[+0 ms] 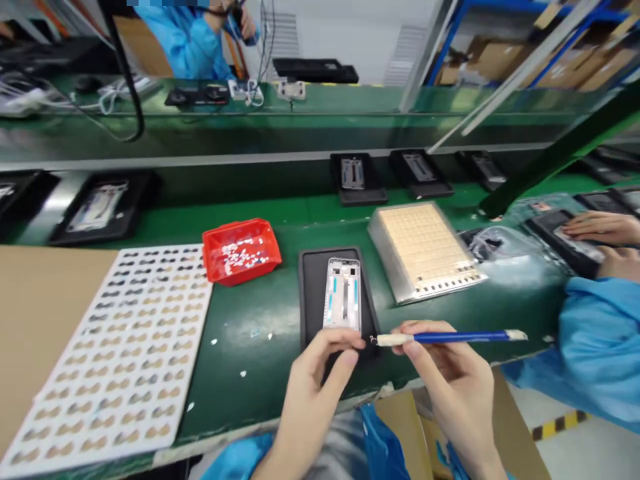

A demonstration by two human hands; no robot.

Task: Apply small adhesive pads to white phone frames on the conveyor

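Note:
A silver phone frame (343, 293) with light-blue strips lies in a black tray (313, 280) on the green bench. My left hand (320, 380) curls over the frame's lower end, thumb and index finger closed around it; that end is hidden by the fingers. To the right, my right hand (445, 380) grips a blue pen-like stick (460, 337) with whitish ends between thumb and fingers. The stick lies nearly level, its left tip close to my left fingertips. A tiny piece shows at that tip, too small to name.
A red bin (243, 250) of small white bits stands behind a white sheet (190, 347) with rows of tan and dark pieces. Right of the tray is a block of cream-coloured parts (417, 243). A co-worker's hands (607, 233) are at far right; a green post (565, 147) slants nearby.

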